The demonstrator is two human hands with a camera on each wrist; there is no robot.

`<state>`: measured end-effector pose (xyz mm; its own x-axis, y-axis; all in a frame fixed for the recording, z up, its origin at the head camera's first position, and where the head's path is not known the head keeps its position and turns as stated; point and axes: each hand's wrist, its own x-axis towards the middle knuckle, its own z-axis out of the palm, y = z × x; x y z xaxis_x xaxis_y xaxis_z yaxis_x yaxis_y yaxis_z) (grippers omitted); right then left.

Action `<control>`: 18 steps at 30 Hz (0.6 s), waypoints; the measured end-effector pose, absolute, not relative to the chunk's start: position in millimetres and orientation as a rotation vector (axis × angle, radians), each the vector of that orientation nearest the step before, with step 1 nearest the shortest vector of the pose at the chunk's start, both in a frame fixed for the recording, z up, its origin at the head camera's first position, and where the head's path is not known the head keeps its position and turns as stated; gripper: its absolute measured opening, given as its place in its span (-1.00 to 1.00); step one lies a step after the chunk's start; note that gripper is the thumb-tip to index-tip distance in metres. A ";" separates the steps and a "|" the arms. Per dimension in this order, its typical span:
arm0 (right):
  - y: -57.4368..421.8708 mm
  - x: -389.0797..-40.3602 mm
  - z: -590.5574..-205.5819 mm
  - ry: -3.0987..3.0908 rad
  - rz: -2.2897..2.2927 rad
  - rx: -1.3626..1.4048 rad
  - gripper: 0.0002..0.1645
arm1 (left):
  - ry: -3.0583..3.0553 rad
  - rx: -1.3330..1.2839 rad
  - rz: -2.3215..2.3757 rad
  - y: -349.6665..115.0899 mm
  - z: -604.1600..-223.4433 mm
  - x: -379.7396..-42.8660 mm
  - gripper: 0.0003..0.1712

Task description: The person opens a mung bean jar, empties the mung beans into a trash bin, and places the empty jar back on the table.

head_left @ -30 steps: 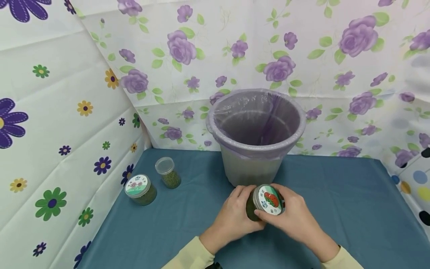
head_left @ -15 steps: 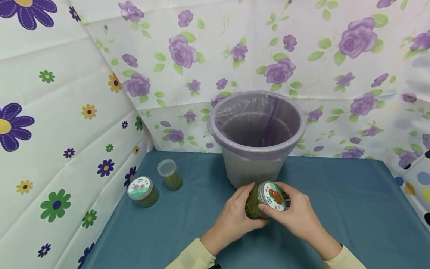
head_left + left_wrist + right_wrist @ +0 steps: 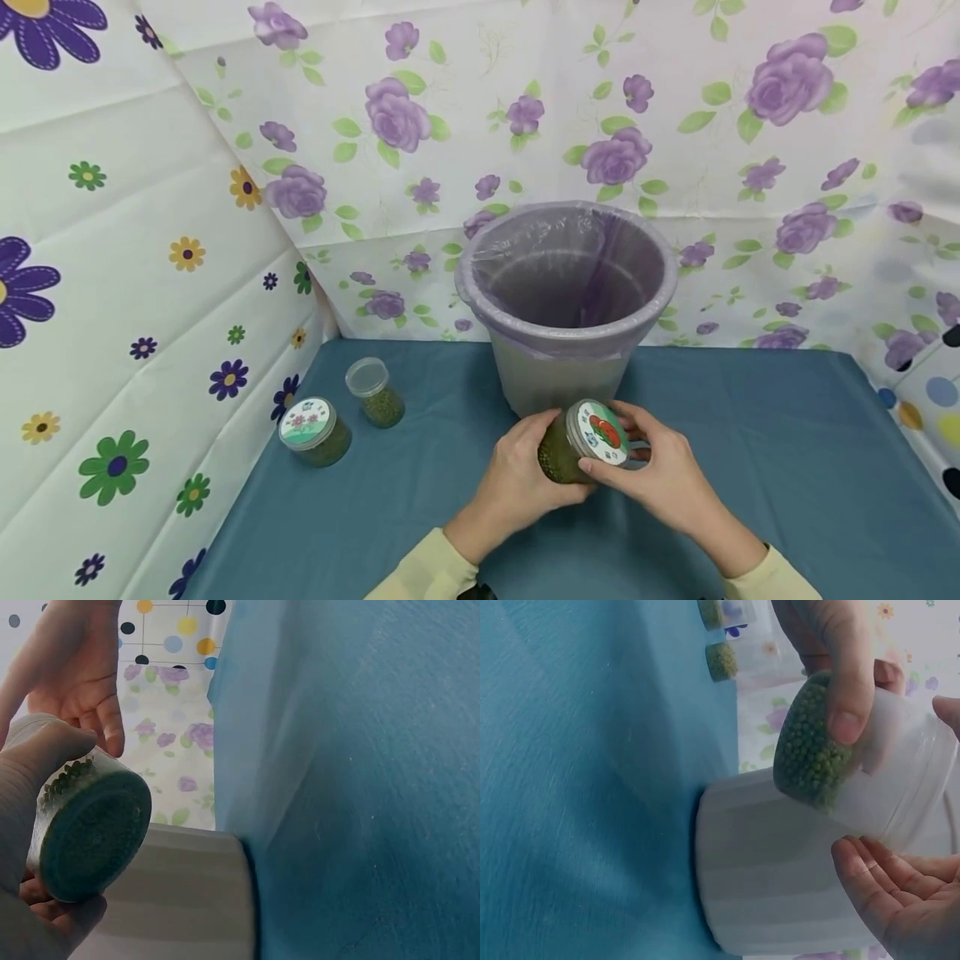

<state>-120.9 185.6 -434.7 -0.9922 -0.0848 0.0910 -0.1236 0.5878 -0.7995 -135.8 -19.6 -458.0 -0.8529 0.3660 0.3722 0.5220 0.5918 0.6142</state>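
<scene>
A clear plastic jar [image 3: 555, 457] of green beans leans over above the table's middle, its lid [image 3: 606, 433] facing up and to the right. Red fruit is printed on that lid. My left hand [image 3: 517, 471] grips the jar's body; in the left wrist view the jar's base [image 3: 97, 832] shows between thumb and fingers. With the thumb on the near edge of the lid and fingers around its far side, my right hand [image 3: 667, 475] holds the lid. The right wrist view shows the beans [image 3: 810, 754] gathered at the bottom end of the jar.
A large bin [image 3: 562, 367] with a purple liner stands just behind the hands. To the left are a jar with a pink-flower lid [image 3: 326, 446] and a smaller clear-lidded jar [image 3: 382, 406]. Floral cloth [image 3: 405, 208] hangs behind the blue-covered table [image 3: 420, 500].
Both hands stay at the jar in front of the bin. More of the jar's side shows than a second ago, and the right fingers look more spread at the lid. The view has shifted slightly.
</scene>
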 end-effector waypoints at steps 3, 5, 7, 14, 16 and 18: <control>187.0 -120.8 -435.2 -2.761 1.407 0.191 -0.14 | -2.615 -0.740 -1.104 -20.9 -457.6 -136.8 -0.02; 186.3 -121.3 -434.5 -2.761 1.405 0.205 -0.20 | -2.622 -0.746 -1.100 -22.6 -456.3 -137.3 -0.02; 185.7 -121.3 -433.7 -2.766 1.397 0.211 -0.23 | -2.629 -0.761 -1.094 -24.1 -455.6 -137.3 -0.01; 184.9 -119.8 -432.9 -2.751 1.381 0.208 -0.29 | -2.602 -0.831 -1.038 -27.0 -456.3 -138.2 0.04; 185.1 -119.4 -433.2 -2.739 1.377 0.210 -0.28 | -2.591 -0.850 -1.014 -27.3 -456.5 -138.5 0.06; 185.4 -118.8 -433.4 -2.724 1.382 0.213 -0.27 | -2.585 -0.864 -1.004 -27.5 -456.6 -138.4 0.05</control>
